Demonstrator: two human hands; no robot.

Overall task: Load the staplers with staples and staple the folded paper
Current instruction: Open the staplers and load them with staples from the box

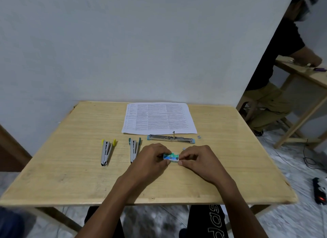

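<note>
Opening the staple box

Left hand (153, 155) and right hand (196, 157) pinch the staple box (171, 157) over the table (70, 167); next, seemingly, slide out a strip for the opened stapler (170, 139).

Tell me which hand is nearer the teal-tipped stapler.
Left. The left hand sits just beside the teal-tipped stapler, nearly touching it; the right hand is farther off, beyond the staple box.

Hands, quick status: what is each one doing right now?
Left hand: closed, pinching the left end of the staple box.
Right hand: closed, fingertips pinching the box's right end.
</note>
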